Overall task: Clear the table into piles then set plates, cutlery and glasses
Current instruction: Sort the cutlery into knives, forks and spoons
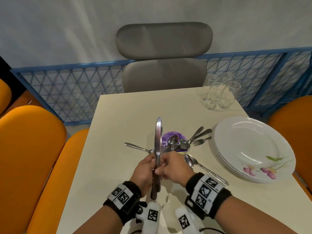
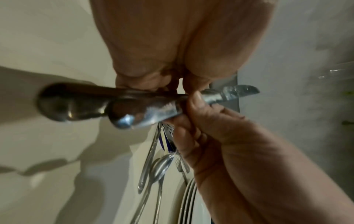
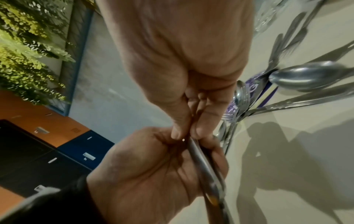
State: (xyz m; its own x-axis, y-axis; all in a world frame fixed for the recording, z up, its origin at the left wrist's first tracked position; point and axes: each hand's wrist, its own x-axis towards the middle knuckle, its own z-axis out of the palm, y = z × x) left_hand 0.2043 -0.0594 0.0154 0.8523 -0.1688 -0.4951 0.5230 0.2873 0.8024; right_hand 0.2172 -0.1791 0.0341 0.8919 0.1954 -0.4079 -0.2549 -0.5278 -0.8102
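A bundle of table knives [image 1: 158,141] stands blades-up over the middle of the cream table [image 1: 118,115]. My left hand [image 1: 151,163] grips the knives round their dark handles. My right hand [image 1: 162,168] pinches the same bundle from the right. In the left wrist view the knife handles [image 2: 107,103] point at the camera, with fingers of both hands closed on them. The right wrist view shows my thumb and forefinger pinching the knives [image 3: 207,171] against the left palm. Loose spoons and forks [image 1: 184,144] lie heaped beyond the hands. A stack of white flowered plates [image 1: 253,146] sits at the right.
Several clear glasses [image 1: 217,93] stand at the far right corner. A purple round mat [image 1: 173,135] lies under the cutlery heap. A spoon and fork [image 1: 202,168] lie just right of my right hand. A grey chair [image 1: 163,56] faces me; orange chairs [image 1: 30,149] flank the table.
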